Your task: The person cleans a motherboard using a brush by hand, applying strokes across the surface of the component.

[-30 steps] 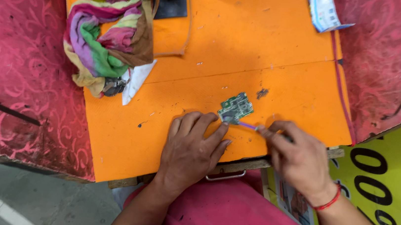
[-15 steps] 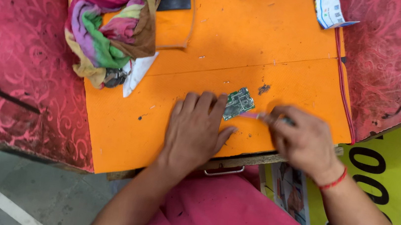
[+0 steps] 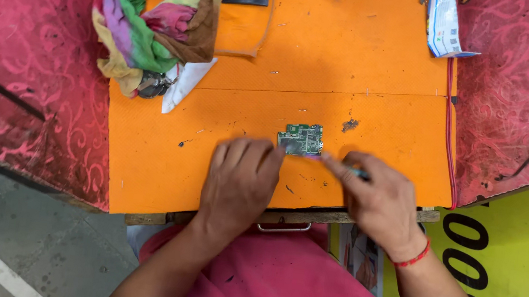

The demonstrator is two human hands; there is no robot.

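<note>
Orange tabletop (image 3: pixel 146 156) here; small green circuit board (image 3: pixel 301 138) lies flat near centre. My left hand (image 3: pixel 239 180) rests released at its 7 o'clock, right hand (image 3: pixel 380 197) grips a thin tool (image 3: pixel 359 172). Board looks bare, work ongoing I guess.

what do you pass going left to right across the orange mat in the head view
multicoloured cloth → white paper scrap → left hand → green circuit board → dark smudge → right hand → white packet
</note>
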